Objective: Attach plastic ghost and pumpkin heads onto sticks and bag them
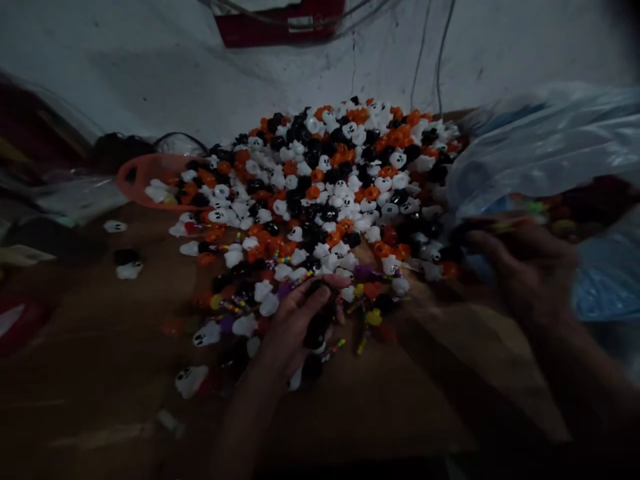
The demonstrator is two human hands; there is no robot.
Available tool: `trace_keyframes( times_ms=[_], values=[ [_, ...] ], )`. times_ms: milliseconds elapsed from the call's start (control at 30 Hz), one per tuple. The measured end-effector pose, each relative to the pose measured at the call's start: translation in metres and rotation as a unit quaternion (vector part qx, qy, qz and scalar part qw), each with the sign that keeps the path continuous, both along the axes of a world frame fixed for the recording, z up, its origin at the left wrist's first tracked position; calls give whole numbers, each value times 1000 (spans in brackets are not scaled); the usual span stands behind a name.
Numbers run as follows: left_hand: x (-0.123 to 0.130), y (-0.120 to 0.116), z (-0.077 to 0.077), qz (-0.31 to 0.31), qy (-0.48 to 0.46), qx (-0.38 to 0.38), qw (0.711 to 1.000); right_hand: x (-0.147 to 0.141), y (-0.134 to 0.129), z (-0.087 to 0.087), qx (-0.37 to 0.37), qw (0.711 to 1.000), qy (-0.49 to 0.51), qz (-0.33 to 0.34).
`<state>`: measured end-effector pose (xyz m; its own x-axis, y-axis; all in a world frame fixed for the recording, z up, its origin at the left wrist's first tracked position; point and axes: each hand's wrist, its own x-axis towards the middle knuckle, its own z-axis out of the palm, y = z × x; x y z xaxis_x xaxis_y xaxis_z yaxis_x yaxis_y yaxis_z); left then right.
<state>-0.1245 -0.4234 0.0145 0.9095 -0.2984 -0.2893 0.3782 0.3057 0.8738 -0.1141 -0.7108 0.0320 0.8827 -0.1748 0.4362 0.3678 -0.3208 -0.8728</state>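
Observation:
My left hand [295,320] is in the middle, at the front edge of a large heap of small plastic figures [345,193] in white, orange and black. Its fingers are closed around a black plastic figure [320,323]. Around it lie sticks of coloured beads [237,305], a yellow piece [373,317] and white ghost figures [207,333]. At the right, my right hand [535,267] is raised beside a clear plastic bag. Motion smears its closed fingers, and the dark, partly coloured thing at them cannot be made out.
An orange plastic basket [145,179] lies at the heap's left side, with figures in it. Clear plastic bags [545,147] bulge at the right. Several loose ghosts [129,269] lie on the brown tabletop [100,340]. Behind is a white wall [150,73] with hanging cables.

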Motion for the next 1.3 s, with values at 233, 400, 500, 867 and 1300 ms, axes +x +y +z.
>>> trace_keyframes(
  times_ms=[233,400,500,867,1300],
  values=[
    [-4,9,-4,25,153,-93,984,-19,120,-45,227,956,155,102],
    [-8,9,-7,103,130,-74,983,-26,135,-54,257,937,210,105],
    [-9,14,-4,133,94,-77,984,-29,131,-52,236,940,226,93],
    [-8,7,-10,278,103,35,954,-35,154,-42,169,964,197,55],
    [-20,-8,-11,258,-61,354,897,-55,164,-55,-2,996,-65,69]
  ],
)
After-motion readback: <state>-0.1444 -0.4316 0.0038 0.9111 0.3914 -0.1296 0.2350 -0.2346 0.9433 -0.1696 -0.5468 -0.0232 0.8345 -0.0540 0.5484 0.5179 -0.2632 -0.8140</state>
